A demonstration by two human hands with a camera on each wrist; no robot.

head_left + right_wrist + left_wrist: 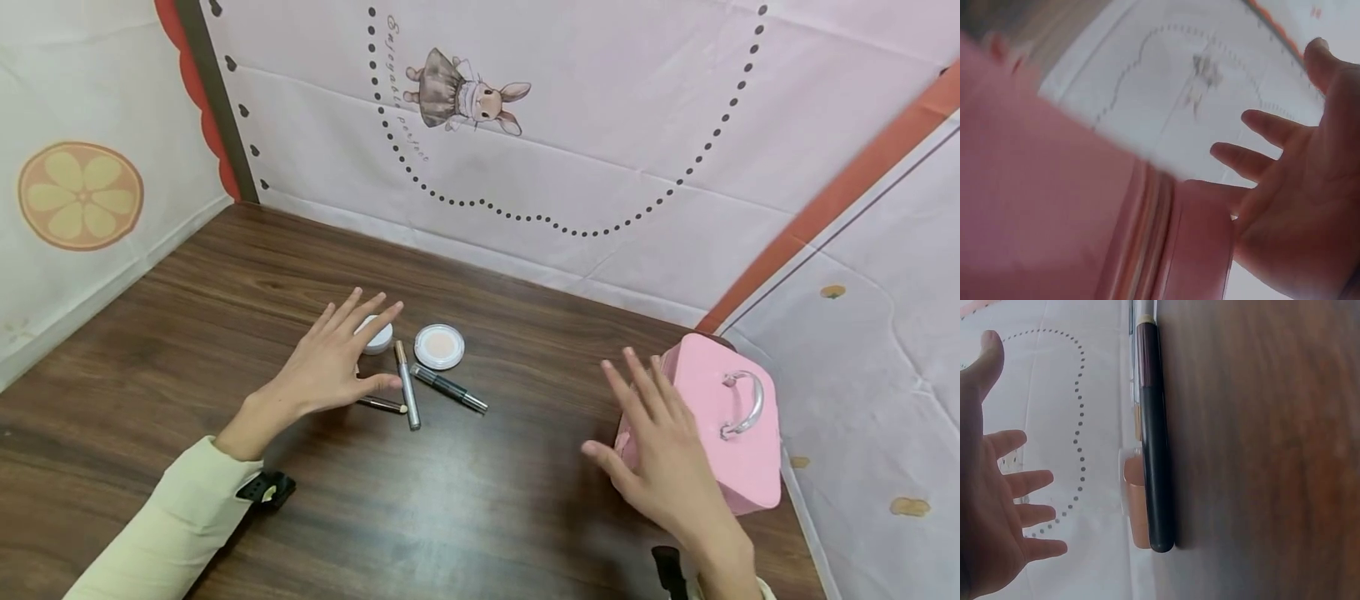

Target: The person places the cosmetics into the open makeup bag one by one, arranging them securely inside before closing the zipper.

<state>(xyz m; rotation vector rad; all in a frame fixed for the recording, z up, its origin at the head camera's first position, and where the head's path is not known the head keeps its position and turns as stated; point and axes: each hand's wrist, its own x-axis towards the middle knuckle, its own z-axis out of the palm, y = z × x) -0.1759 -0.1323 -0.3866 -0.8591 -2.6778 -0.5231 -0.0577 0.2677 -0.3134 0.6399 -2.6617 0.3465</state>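
My left hand (322, 367) hovers with spread fingers over a small group of cosmetics and holds nothing. Beneath its fingers a white round jar (381, 337) is partly covered. By the thumb lies a dark slim stick (384, 405), its other end hidden; the left wrist view shows this dark stick (1157, 437) beside a copper-coloured piece (1137, 506). Just right are a silver tube (408, 392), a dark tube with a silver end (450, 389) and a round compact (439, 347). My right hand (667, 442), fingers spread, is at the near left side of a pink case (723, 417), overlapping it.
Everything stands on a dark wood table (525, 500). A pale printed cloth (600, 125) with a rabbit picture hangs along the back, and further cloth (862, 375) closes the right side. The closed pink case carries a silver handle (753, 408) on its lid.
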